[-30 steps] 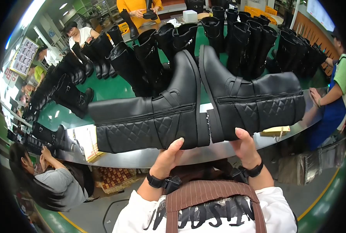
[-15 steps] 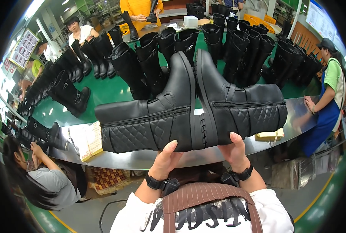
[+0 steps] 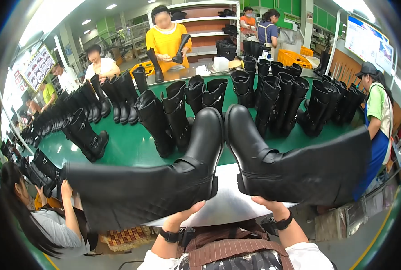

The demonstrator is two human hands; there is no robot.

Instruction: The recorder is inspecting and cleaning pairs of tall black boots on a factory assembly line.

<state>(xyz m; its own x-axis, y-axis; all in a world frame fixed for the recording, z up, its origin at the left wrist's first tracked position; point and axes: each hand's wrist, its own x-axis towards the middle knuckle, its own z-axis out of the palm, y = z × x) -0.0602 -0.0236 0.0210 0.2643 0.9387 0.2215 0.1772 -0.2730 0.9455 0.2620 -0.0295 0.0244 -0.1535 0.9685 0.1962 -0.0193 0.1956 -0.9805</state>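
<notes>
Two tall black leather boots are held up in front of me, toes upward and shafts pointing outward to either side. My left hand [image 3: 182, 216] grips the left boot [image 3: 164, 184] from below, near its heel. The right boot [image 3: 295, 166] rests in my right hand [image 3: 272, 207], held the same way under the heel. The toes nearly meet, while the heels stand apart with the metal table edge showing between them. Both shafts look smeared by motion. Most of my fingers are hidden behind the boots.
A green table [image 3: 124, 144] with a metal edge [image 3: 218, 211] carries several rows of black boots [image 3: 169, 117]. Co-workers stand behind it, one in yellow [image 3: 164, 40] holding a boot. Another person [image 3: 52, 225] sits close at left; one in a blue apron [image 3: 371, 144] stands at right.
Both boots have come lower and closer and tilted, so their heels have parted and their soles face away more. The view has risen, showing more of the room behind the table.
</notes>
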